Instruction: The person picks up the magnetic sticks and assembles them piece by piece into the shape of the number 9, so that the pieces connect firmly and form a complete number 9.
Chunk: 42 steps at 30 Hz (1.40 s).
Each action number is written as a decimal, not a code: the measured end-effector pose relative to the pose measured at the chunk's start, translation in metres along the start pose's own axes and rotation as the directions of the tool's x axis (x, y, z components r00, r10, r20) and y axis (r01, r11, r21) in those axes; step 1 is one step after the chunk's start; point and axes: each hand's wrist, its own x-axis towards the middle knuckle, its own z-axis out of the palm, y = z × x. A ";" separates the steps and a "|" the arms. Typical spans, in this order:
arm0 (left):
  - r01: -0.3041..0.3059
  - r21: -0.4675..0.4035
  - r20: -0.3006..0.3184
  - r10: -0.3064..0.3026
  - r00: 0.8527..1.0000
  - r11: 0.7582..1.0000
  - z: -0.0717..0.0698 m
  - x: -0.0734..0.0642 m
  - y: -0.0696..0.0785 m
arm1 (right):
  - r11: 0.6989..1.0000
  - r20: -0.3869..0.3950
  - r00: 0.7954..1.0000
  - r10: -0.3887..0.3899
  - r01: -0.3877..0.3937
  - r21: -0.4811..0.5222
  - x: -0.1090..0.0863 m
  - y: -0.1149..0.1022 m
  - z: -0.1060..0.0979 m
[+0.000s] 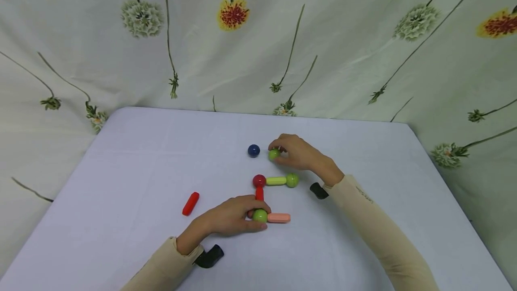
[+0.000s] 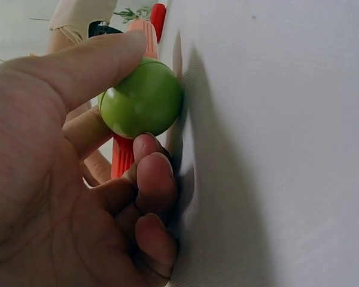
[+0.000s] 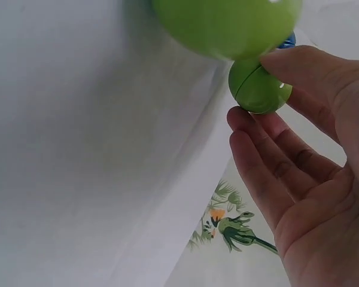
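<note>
My left hand [image 1: 234,215] grips a green ball [image 2: 140,98], with its thumb and fingers around it. A salmon stick [image 1: 279,218] points right from that ball, and a red stick [image 1: 260,193] runs up to a red ball [image 1: 259,181]. From the red ball a yellow-green stick [image 1: 276,181] leads to another green ball [image 1: 292,180]. Farther back, my right hand [image 1: 296,152] pinches a separate green ball [image 3: 260,88] between thumb and fingertips. Whether this ball touches the table is hard to tell.
Left of the right hand lies a dark blue ball [image 1: 253,150]. A loose red stick [image 1: 190,204] rests on the white tabletop [image 1: 133,170] beyond the left wrist. Behind the table's far edge hangs a flowered cloth [image 1: 258,58]. Both wrists carry black devices [image 1: 209,256].
</note>
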 end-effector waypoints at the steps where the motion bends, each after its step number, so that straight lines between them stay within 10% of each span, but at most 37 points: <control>1: 0.001 0.002 -0.001 -0.001 1.000 1.000 0.000 0.000 0.000 | 1.000 0.000 1.000 0.001 -0.001 0.003 -0.001 0.001 -0.001; 42: 0.009 0.012 -0.007 -0.009 1.000 1.000 0.001 0.001 0.000 | 0.991 -0.152 0.988 -0.005 0.026 0.135 -0.094 -0.003 -0.003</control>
